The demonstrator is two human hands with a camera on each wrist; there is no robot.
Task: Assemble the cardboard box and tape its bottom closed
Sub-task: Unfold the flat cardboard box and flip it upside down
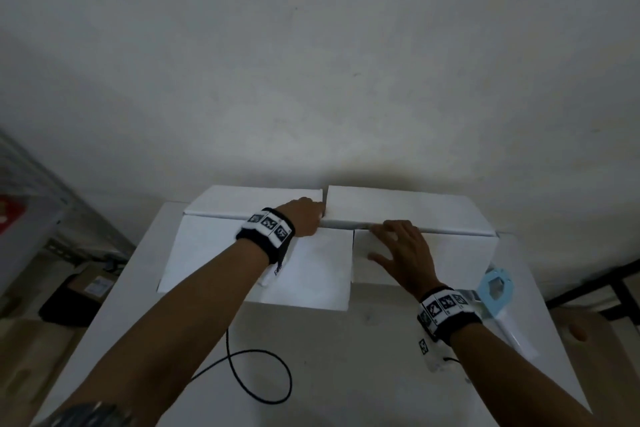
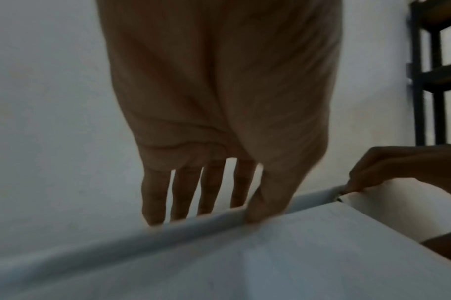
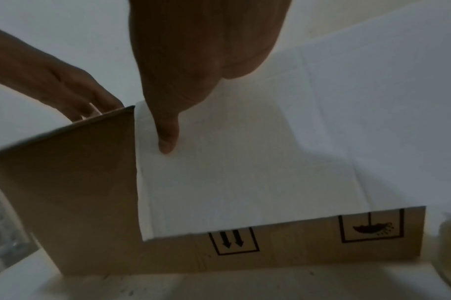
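White cardboard box lies on the table, flaps spread. Head view: left hand and right hand meet at its centre fold.

Left wrist: straight fingers pinch the edge against the thumb.

Right wrist: a spread thumb presses a flap.

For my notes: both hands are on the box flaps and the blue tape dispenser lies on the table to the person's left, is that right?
Not quite. Both hands, left and right, are on the box flaps, but the head view shows the blue tape dispenser on the table to the person's right.
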